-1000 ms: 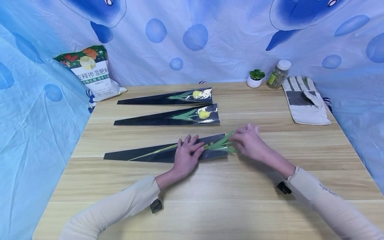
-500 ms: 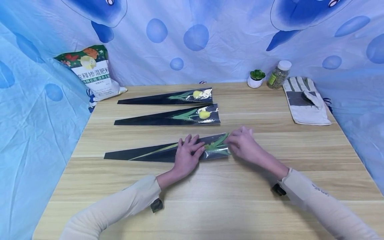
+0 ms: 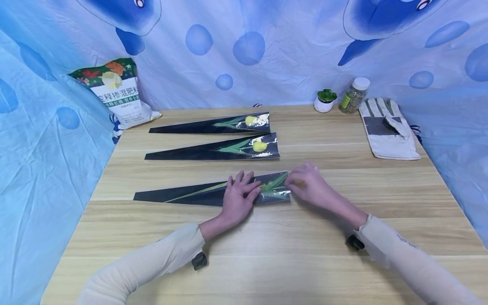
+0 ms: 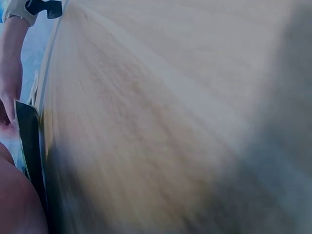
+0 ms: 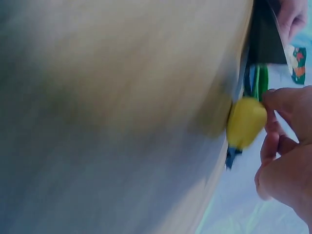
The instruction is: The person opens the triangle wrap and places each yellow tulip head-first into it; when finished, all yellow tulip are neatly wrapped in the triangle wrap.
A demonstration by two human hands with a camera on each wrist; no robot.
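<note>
A yellow tulip (image 5: 247, 122) lies with its stem and green leaves (image 3: 276, 183) inside a black sleeve with a clear front (image 3: 183, 194), nearest of the sleeves on the table. My right hand (image 3: 309, 183) pinches the tulip just below its bloom, at the sleeve's wide mouth. In the head view that hand mostly covers the bloom. With fingers spread, my left hand (image 3: 238, 197) presses on the middle of the sleeve. The left wrist view catches only the sleeve's edge (image 4: 30, 141) beside part of that hand.
Two more sleeves, the far one (image 3: 198, 126) and the middle one (image 3: 198, 151), each hold a yellow tulip. Along the back stand a fertilizer bag (image 3: 122, 97), a small potted succulent (image 3: 325, 101) and a jar (image 3: 354, 95). White work gloves (image 3: 390, 131) lie at right.
My right hand has moved left toward the sleeve's mouth, and the tulip's leaves have slid inside with it. The left hand has stayed on the sleeve.
</note>
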